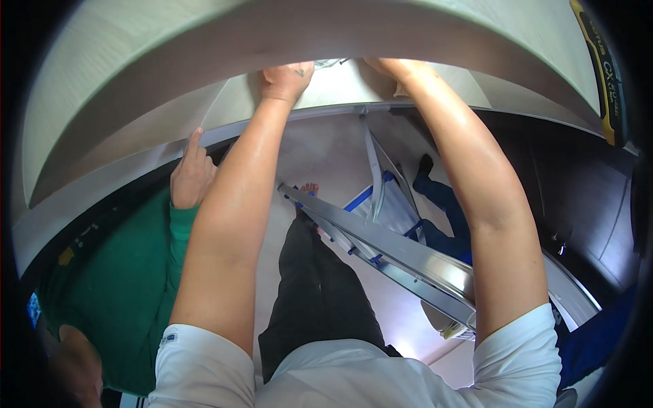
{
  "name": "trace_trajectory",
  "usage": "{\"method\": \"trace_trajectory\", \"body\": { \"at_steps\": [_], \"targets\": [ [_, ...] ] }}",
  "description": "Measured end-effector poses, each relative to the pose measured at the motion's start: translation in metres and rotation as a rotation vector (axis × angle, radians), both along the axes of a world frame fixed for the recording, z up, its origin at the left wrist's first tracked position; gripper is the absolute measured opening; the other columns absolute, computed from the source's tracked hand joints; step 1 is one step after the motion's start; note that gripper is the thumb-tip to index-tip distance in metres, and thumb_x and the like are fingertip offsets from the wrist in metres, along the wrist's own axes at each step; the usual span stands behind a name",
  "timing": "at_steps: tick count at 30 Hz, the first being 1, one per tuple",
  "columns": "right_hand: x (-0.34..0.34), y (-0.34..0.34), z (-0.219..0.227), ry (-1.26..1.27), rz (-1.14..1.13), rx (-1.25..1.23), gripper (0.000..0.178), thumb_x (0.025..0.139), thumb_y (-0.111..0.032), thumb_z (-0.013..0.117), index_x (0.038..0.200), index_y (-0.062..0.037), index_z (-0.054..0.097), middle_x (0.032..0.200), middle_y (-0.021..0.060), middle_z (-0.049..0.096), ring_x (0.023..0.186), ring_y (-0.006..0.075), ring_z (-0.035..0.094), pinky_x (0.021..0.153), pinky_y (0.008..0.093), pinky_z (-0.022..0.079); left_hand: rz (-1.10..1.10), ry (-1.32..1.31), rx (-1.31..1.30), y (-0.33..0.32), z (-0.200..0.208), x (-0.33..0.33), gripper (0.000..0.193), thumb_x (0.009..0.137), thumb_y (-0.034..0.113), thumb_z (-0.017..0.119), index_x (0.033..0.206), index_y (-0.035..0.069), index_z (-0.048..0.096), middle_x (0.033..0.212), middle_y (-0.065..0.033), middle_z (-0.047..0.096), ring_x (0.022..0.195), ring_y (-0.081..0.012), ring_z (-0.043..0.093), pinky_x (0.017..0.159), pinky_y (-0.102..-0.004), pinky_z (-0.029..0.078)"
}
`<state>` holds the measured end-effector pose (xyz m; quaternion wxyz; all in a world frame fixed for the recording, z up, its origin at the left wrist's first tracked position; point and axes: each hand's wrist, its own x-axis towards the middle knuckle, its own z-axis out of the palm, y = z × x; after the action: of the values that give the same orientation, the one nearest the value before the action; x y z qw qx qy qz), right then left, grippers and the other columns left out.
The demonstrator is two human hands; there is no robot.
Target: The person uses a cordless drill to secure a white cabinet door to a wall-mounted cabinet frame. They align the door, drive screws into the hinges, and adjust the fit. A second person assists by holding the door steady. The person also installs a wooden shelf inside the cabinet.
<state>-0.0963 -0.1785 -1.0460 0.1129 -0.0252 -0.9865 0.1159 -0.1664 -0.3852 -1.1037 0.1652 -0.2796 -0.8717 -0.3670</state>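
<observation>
Both of my arms reach up to a pale panelled surface at the top. My left hand lies against it, its fingers hidden behind the edge of a curved beige panel. To its right is my right hand, turned inward, with most of its fingers covered by the same edge. Between the two hands shows a bit of clear, crinkled plastic, with a small dark thin piece beside it. Whether either hand grips anything is hidden.
Another person's hand, in a green sleeve, touches the panel's lower edge on the left. Below stands a metal stepladder with blue fittings. A person in blue trousers is behind it. A yellow-and-black case is at upper right.
</observation>
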Motion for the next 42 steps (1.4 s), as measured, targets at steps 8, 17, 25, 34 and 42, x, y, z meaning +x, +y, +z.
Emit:
{"method": "trace_trajectory", "body": {
  "at_steps": [8,17,25,34,42],
  "targets": [
    [0.017,-0.018,0.041,-0.497,-0.155,0.019,0.047,0.1,-0.045,0.054,0.131,-0.0119,0.067,0.137,0.0143,0.064,0.128,0.0324,0.057,0.107,0.0448,0.043,-0.181,0.247,-0.341,-0.01,-0.011,0.003,0.023,0.089,0.028,0.064,0.092,0.009,0.076,0.084,-0.0115,0.072,0.076,-0.033,0.068,0.072,-0.0459,0.055],
    [0.03,-0.01,-0.021,-0.022,0.188,0.182,0.018,0.082,-0.027,0.071,0.087,-0.0105,0.073,0.079,0.011,0.071,0.076,0.0323,0.069,0.07,0.0458,0.055,-0.137,0.058,-0.305,-0.005,-0.024,0.003,0.034,0.091,0.042,0.062,0.1,0.013,0.077,0.094,-0.0115,0.076,0.082,-0.0342,0.071,0.074,-0.0459,0.056],
    [0.037,-0.009,-0.004,-0.135,0.258,0.359,0.013,0.082,-0.022,0.069,0.088,-0.0104,0.073,0.081,0.0121,0.072,0.074,0.0325,0.069,0.066,0.046,0.056,-0.137,0.013,-0.288,-0.004,-0.014,0.004,0.034,0.092,0.042,0.061,0.098,0.013,0.078,0.091,-0.0118,0.076,0.079,-0.0358,0.07,0.074,-0.0468,0.057],
    [0.035,-0.007,-0.011,-0.033,0.218,0.163,0.014,0.083,-0.024,0.07,0.085,-0.0104,0.073,0.078,0.0121,0.072,0.071,0.0325,0.069,0.066,0.0461,0.055,-0.143,0.05,-0.264,-0.003,-0.012,0.003,0.031,0.091,0.039,0.063,0.095,0.012,0.077,0.084,-0.0116,0.075,0.074,-0.0333,0.07,0.07,-0.0454,0.057],
    [0.018,-0.032,-0.002,0.03,0.018,0.024,0.017,0.086,-0.028,0.068,0.087,-0.0114,0.073,0.085,0.0135,0.074,0.078,0.033,0.069,0.071,0.0477,0.053,-0.118,0.055,-0.249,-0.006,-0.005,0.006,0.034,0.089,0.044,0.065,0.096,0.013,0.078,0.087,-0.0112,0.075,0.077,-0.0338,0.07,0.071,-0.0458,0.056]
  ]
}}
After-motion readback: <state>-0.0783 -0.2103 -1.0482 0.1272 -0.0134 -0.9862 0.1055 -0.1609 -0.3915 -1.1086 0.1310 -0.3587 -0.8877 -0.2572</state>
